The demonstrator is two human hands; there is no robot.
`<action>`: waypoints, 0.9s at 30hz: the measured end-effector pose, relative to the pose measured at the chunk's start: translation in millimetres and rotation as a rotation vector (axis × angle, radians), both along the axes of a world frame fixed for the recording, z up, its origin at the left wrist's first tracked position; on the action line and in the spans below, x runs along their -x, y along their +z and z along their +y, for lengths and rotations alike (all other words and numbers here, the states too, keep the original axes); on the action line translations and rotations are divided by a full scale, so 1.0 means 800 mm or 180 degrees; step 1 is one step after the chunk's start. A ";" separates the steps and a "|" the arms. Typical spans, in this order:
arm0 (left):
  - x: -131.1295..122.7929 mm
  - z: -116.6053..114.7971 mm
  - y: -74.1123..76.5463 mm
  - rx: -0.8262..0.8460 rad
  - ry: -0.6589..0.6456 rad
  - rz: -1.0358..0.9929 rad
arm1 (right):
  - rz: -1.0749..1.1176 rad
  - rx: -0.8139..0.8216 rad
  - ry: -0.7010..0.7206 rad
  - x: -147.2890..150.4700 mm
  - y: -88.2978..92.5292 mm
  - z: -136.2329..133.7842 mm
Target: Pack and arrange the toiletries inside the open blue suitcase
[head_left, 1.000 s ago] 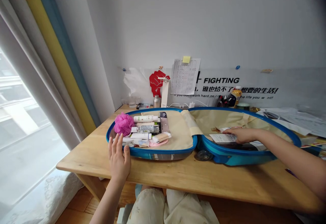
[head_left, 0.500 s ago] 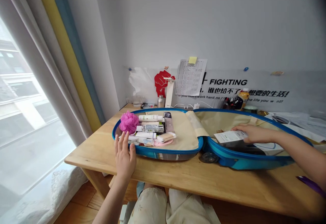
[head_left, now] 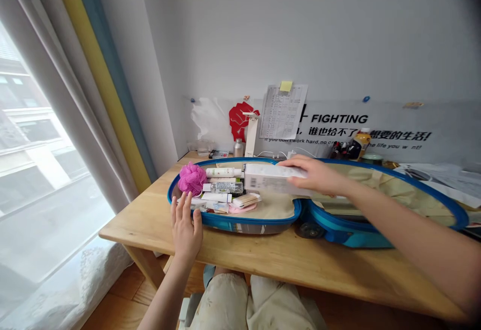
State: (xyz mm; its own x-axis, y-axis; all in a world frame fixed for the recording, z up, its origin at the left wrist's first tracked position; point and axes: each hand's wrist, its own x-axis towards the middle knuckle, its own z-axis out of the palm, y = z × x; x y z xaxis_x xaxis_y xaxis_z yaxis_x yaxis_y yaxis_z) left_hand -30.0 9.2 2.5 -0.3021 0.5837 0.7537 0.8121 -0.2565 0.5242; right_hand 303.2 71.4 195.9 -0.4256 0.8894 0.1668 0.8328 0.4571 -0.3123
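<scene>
A blue suitcase (head_left: 263,226) lies open on the wooden table (head_left: 285,265). Its left half holds a pink bath pouf (head_left: 192,178), several white tubes and bottles (head_left: 221,186) and a bundle of wooden sticks (head_left: 246,200). My left hand (head_left: 186,229) rests flat, fingers spread, on the front left rim of the case. My right hand (head_left: 315,175) grips a long white box (head_left: 268,179) and holds it above the left half, beside the tubes.
The right half of the suitcase (head_left: 398,190) has a beige lining. Against the wall stand a small metal bottle (head_left: 238,147), a yellow-capped bottle (head_left: 361,142), pens and papers (head_left: 439,177). A curtain (head_left: 101,84) hangs at the left by the window.
My right hand has lifted the white box out of the suitcase's right half and carried it leftward over the left half. My left hand stays on the rim.
</scene>
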 end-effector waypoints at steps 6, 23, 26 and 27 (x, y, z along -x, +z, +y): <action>0.002 0.002 -0.003 -0.0061 0.0027 0.0037 | 0.0426 0.0176 0.0582 0.118 -0.050 -0.010; 0.003 0.004 -0.003 -0.0171 0.0042 0.0127 | 0.0314 0.0519 0.1045 0.138 -0.058 -0.026; 0.003 0.003 -0.002 -0.0140 0.0050 0.0134 | 0.0576 0.0230 0.0887 0.092 -0.036 -0.008; 0.003 0.003 -0.001 -0.0115 0.0048 0.0137 | 0.0603 0.0211 0.0722 0.069 -0.028 0.000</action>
State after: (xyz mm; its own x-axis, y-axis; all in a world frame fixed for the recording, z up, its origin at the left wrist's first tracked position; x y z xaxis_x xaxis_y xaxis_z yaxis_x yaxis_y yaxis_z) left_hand -32.3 11.6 1.4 -0.2777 0.5515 0.7866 0.8375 -0.2621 0.4794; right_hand 248.2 71.1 173.9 -0.5816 0.7867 0.2069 0.6357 0.5982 -0.4878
